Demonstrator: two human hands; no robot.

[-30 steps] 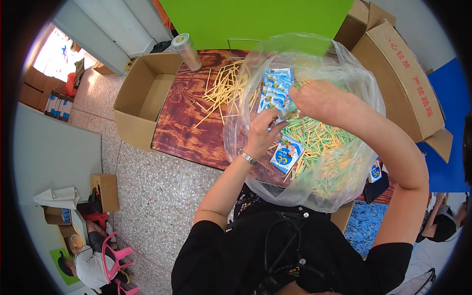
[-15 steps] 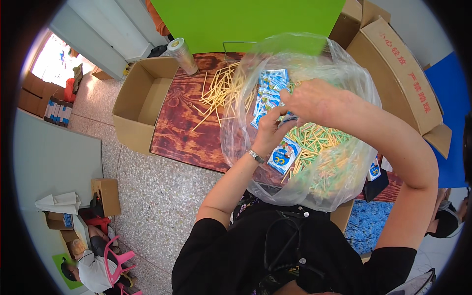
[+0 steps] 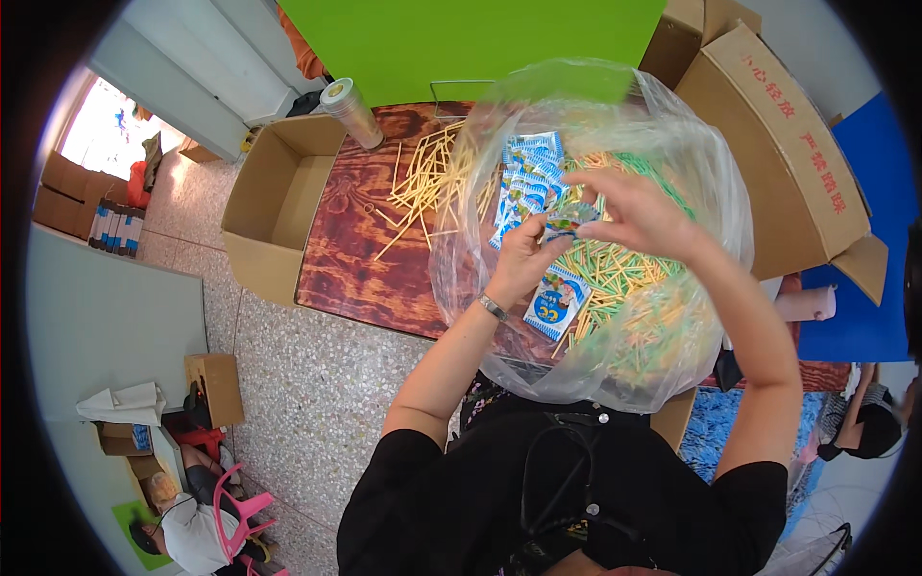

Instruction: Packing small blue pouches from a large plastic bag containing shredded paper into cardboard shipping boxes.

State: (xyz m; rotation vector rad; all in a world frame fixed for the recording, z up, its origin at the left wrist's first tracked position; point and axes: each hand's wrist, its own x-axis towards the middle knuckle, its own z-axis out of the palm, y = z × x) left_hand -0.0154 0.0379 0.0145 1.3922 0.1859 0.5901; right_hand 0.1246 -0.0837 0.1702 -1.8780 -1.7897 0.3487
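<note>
My left hand [image 3: 521, 257], wearing a watch, pinches a small blue-and-white packet [image 3: 569, 217] between thumb and fingers. Just to its right, my right hand [image 3: 642, 209] has fingers and thumb spread around the packet's far side; whether they touch it I cannot tell. Beneath both hands lies a large clear plastic bag [image 3: 711, 173], spread wide, holding many thin green and yellow sticks [image 3: 619, 278]. Several similar packets [image 3: 526, 182] are heaped left of my hands. Another packet [image 3: 557, 303] lies flat nearer me, beside the sticks.
Loose pale sticks [image 3: 427, 187] lie on the reddish wooden table [image 3: 360, 278]. An open carton [image 3: 288, 182] stands at the left, next to a clear cylindrical container [image 3: 351, 113]. A larger carton [image 3: 778, 144] is at the right. Another person [image 3: 192, 528] sits at lower left.
My right hand has drawn back to the right and its fingers have spread, leaving the packet visible in my left hand. A pink roll-like object now shows at the right.
</note>
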